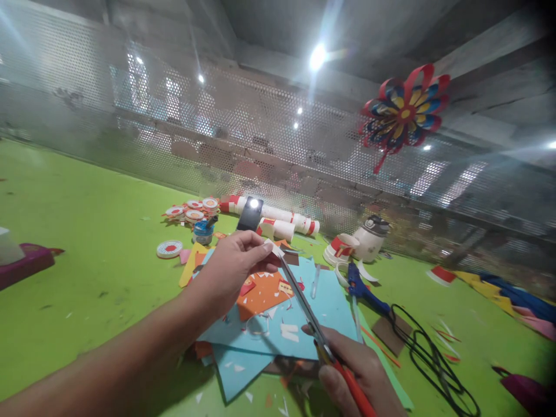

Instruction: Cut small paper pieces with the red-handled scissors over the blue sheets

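Between the thumb and fingers of my left hand [243, 260] is a small piece of white paper [274, 249]. My right hand [356, 365] grips a pair of scissors [306, 307] with red handles. Their long blades reach up and left, with the tips at the edge of the white paper. Under both hands lie light blue sheets [334, 313] and an orange sheet [264, 295], strewn with small white and red scraps. Two white strips [289, 332] rest on the blue paper below the blades.
A blue glue gun [367, 292] with a black cord [428, 353] lies to the right. Behind stand stacked paper cups [297, 220], a phone [251, 214], a blue jar [203, 231] and several round paper pieces [194, 209]. A white jug-like object [370, 238] stands farther right.
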Tool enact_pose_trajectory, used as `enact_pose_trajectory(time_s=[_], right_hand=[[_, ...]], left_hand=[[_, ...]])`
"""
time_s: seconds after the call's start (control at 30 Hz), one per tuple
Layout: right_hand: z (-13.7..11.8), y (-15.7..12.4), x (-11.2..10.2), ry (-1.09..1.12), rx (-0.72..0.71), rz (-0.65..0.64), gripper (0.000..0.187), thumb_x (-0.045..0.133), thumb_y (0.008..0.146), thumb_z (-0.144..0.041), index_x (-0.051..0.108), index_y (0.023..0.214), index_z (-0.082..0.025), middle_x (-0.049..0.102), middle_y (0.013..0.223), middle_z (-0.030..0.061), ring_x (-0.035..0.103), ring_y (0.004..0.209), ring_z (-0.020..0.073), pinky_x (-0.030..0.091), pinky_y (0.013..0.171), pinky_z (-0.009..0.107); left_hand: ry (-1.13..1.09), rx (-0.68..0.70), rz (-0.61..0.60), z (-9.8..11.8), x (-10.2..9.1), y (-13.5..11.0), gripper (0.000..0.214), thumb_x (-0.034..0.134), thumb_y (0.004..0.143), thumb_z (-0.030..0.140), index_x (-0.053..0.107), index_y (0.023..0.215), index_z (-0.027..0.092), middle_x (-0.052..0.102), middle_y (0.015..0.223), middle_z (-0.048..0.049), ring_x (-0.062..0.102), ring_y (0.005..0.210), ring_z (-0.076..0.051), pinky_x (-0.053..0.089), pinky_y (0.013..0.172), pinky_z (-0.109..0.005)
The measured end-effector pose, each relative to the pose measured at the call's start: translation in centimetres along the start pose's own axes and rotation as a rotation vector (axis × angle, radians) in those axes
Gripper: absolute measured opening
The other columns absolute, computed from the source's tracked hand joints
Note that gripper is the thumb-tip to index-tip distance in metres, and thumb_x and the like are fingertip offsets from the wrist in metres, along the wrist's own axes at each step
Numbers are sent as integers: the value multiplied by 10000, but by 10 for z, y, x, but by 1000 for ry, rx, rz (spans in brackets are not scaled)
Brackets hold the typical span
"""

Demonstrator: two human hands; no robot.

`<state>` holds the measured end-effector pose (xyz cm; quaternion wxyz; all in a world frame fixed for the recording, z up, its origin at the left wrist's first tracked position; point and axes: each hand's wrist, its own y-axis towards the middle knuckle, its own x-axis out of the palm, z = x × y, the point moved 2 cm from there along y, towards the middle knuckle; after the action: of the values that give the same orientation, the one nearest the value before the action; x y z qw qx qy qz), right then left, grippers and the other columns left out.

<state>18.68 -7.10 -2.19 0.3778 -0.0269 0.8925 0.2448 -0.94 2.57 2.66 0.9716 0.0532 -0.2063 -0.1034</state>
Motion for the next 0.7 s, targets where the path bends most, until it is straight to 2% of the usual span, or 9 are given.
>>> enact_pose_trajectory(time_s=[0.27,0.4,0.57,0.7], right_hand=[[3,-4,1,-5,-15,31,453,474,873,-539,640,1143,-215,727,965,86,672,826,248,509,688,300],[3,-3,2,27,-11,6,459,471,872,-537,644,1141,-207,727,900,81,672,801,244,519,699,301],[4,-5,1,19,8,37,475,485,858,-564,642,1150,-223,718,1036,105,661,936,285,512,775,350],[2,-3,0,9,-12,9,444,478,871,-541,661,1108,-213,737,946,96,685,818,254,524,705,314]], left_hand=[[13,31,-5,-1,0,1,152,683,725,208,569,658,132,672,682,-58,629,623,-143,483,651,-281],[9,44,-4,-1,0,0,155,687,722,210,569,653,136,669,667,-54,627,617,-142,487,656,-285],[15,37,-5,0,0,-1,157,692,718,223,580,648,139,672,675,-59,634,626,-149,481,641,-285],[7,47,-4,0,0,-1,156,699,707,222,585,644,137,666,668,-55,635,626,-152,480,637,-287]])
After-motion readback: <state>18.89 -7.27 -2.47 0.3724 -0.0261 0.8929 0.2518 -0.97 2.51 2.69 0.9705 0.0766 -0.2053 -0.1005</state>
